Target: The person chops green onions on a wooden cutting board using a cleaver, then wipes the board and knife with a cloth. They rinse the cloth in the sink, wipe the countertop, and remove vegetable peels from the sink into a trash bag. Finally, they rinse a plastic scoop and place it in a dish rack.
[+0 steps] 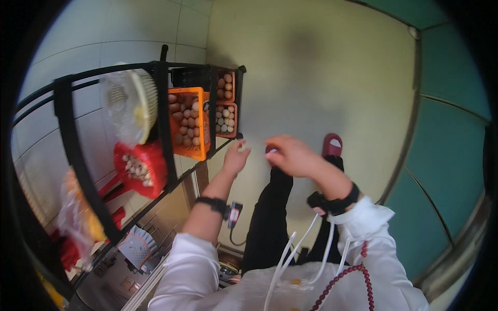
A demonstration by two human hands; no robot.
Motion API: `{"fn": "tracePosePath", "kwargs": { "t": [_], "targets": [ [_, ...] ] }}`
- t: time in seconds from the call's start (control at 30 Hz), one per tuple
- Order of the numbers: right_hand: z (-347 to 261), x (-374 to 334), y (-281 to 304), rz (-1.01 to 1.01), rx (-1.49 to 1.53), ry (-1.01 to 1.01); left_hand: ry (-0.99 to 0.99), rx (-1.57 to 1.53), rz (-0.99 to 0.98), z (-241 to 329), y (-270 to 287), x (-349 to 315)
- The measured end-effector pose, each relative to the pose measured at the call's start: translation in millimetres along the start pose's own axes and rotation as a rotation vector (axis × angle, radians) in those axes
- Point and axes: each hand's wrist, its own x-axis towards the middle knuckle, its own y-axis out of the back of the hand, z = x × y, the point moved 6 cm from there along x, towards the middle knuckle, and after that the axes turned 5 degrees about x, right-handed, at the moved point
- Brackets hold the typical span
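Note:
My left hand (236, 157) hangs in the air just off the rack's corner, fingers slightly spread, with nothing visible in it. To its right, my right hand (294, 155) points left with bent fingers and a gap between fingers and thumb; nothing shows in it. Nearest the left hand is a small orange basket (237, 111) of pale eggs, with a similar basket (234, 78) of brown eggs behind it. A bigger orange basket (203, 124) full of brown eggs stands left of them on the black rack (162, 106).
A red bag (122, 161) of garlic-like bulbs and a whitish ribbed basket (148, 98) with clear plastic sit further left on the rack. White tiles (137, 28) line the left wall. Green cabinets (441, 155) run along the right. Red slippers (332, 145) are on my feet.

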Motion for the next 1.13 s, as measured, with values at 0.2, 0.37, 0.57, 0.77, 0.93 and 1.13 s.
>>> {"fn": "tracePosePath", "kwargs": {
  "t": [0.2,0.37,0.57,0.77,0.93,1.13],
  "targets": [
    [177,67,72,0.157,-0.124,-0.107,0.029,0.352,0.263,-32,-11,204],
    [259,116,109,0.163,-0.31,-0.023,0.144,0.298,0.558,-83,19,308],
    [303,114,148,0.187,-0.416,-0.062,0.324,0.12,0.907,-128,57,369],
    [291,93,175,0.294,-0.43,-0.094,0.058,0.054,0.826,-139,72,404],
    [288,87,171,0.292,-0.358,-0.178,0.204,0.165,0.731,-164,79,438],
    [290,104,163,0.257,-0.32,-0.154,0.31,0.231,0.749,-136,77,412]
  ]
}}
